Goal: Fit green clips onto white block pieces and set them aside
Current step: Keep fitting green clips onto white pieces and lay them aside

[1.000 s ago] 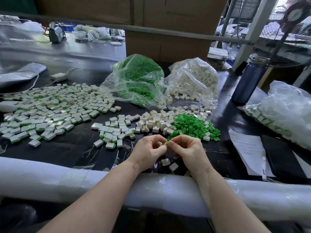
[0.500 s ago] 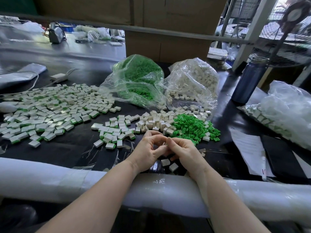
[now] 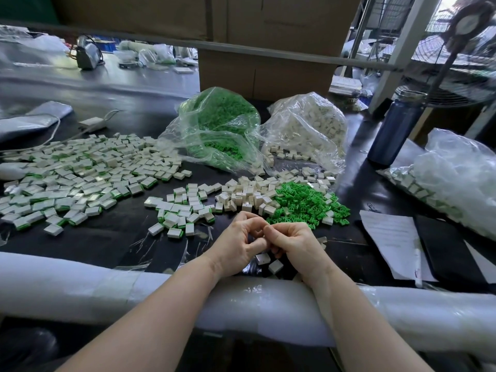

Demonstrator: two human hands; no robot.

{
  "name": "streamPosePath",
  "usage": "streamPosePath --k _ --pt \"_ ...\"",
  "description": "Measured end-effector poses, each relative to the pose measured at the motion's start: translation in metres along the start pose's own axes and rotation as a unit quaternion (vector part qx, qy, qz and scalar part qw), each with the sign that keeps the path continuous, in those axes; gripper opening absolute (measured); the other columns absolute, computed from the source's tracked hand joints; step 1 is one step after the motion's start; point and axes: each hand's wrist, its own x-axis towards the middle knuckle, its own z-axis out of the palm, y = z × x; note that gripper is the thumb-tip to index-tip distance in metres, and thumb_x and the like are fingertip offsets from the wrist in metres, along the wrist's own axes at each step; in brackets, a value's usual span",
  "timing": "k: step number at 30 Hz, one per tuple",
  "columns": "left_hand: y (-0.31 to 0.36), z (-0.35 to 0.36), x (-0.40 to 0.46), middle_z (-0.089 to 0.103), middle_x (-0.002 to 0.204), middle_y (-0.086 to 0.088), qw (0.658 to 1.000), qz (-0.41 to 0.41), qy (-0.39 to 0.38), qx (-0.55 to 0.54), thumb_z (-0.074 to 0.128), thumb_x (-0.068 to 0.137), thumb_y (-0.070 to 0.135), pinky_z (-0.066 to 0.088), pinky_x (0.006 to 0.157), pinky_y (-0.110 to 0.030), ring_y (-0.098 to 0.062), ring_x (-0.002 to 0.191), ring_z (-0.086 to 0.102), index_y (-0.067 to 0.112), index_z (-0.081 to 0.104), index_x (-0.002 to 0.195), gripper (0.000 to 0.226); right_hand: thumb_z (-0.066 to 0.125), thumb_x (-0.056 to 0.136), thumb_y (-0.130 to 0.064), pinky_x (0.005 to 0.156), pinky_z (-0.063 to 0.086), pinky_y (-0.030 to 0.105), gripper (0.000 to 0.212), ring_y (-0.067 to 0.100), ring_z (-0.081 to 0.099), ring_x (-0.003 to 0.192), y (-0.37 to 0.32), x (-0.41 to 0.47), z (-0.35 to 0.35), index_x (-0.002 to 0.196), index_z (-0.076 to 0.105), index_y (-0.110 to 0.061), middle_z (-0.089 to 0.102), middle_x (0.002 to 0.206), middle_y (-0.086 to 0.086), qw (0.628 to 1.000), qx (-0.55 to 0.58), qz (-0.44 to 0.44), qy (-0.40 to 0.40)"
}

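One bag (image 3: pixel 214 130) holds green clips; another bag (image 3: pixel 308 130) holds white blocks; loose clips (image 3: pixel 306 202) and blocks (image 3: pixel 247 194) lie ahead; left hand (image 3: pixel 239 245) and right hand (image 3: pixel 292 245) curl together, fingertips touching; anything pinched is hidden.

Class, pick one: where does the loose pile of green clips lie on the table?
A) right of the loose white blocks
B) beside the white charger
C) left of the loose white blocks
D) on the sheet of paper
A: the green clips lie directly right of the loose white blocks.
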Motion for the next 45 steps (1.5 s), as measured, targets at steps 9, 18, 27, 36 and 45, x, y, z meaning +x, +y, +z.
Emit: streamPosePath --k 9,18,27,36,45 --pt "-0.0058 0.0006 0.0018 0.045 0.105 -0.004 1.000 0.007 0.000 0.016 0.056 0.083 0.001 0.047 0.079 -0.024 -0.011 0.081 0.049 0.008 0.064 0.095 0.015 0.059 0.089 -0.015 0.046 0.039 0.016 0.022 0.007 0.047 0.047 0.0002 0.0000 0.0011 0.075 0.071 -0.003 0.057 0.055 0.005 1.000 0.004 0.015 0.013" --pt "-0.0048 0.0009 0.0014 0.043 0.100 0.001 1.000 0.007 -0.011 0.002 0.058 0.083 0.001 0.048 0.084 -0.033 -0.015 0.085 0.050 0.023 0.060 0.083 0.022 0.059 0.089 -0.012 0.041 0.038 0.015 0.023 0.005 0.047 0.042 -0.0028 -0.0025 0.0010 0.070 0.070 -0.004 0.056 0.048 0.000 0.999 0.022 0.023 0.018" --pt "-0.0039 -0.0007 0.0008 0.044 0.105 -0.004 1.000 0.012 -0.003 0.009 0.056 0.084 0.002 0.047 0.077 -0.023 -0.012 0.081 0.051 0.014 0.062 0.088 0.014 0.059 0.089 -0.016 0.049 0.043 0.016 0.020 0.009 0.052 0.051 -0.0036 -0.0025 0.0016 0.077 0.072 -0.005 0.060 0.057 0.004 0.999 0.035 0.025 0.005" --pt "-0.0003 0.0004 -0.0011 0.043 0.102 0.000 1.000 0.009 -0.010 0.013 0.058 0.084 0.002 0.046 0.081 -0.024 -0.016 0.088 0.051 0.018 0.060 0.087 0.016 0.061 0.087 -0.011 0.037 0.040 0.018 0.020 0.010 0.049 0.040 -0.0058 -0.0046 0.0012 0.074 0.069 0.002 0.056 0.051 0.007 0.997 0.054 0.042 0.017" --pt "0.0012 0.0012 -0.0011 0.042 0.102 -0.003 1.000 0.007 -0.008 0.012 0.057 0.084 0.000 0.047 0.081 -0.029 -0.014 0.084 0.049 0.014 0.061 0.086 0.015 0.060 0.087 -0.010 0.038 0.033 0.015 0.024 0.006 0.041 0.040 -0.0044 -0.0028 0.0028 0.070 0.068 0.004 0.050 0.051 0.007 0.998 0.034 0.030 0.032"
